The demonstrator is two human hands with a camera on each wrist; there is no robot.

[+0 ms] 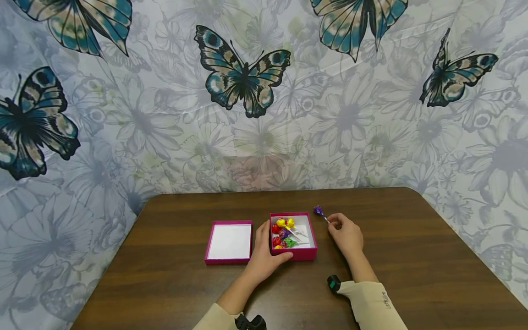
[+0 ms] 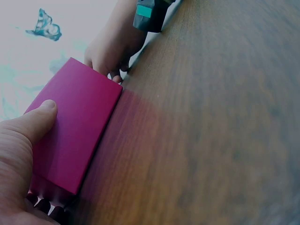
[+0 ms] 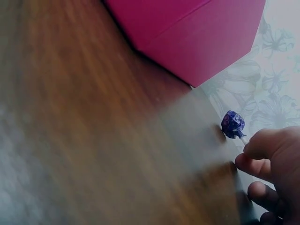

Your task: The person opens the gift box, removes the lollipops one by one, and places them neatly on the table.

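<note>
A pink box with a white inside stands on the table, holding several lollipops in red, yellow, purple and green wrappers. My left hand grips the box at its near left corner, fingers along the left side. In the left wrist view the thumb lies against the box's front wall. To the right of the box, my right hand pinches the stick of a purple-wrapped lollipop between thumb and finger. The right wrist view shows its wrapped head pointing away from the fingertips.
A pink-edged lid, white inside, lies left of the box, close beside my left hand. Brown wooden tabletop extends around them. Behind the table's far edge hangs a butterfly-and-flower patterned cloth.
</note>
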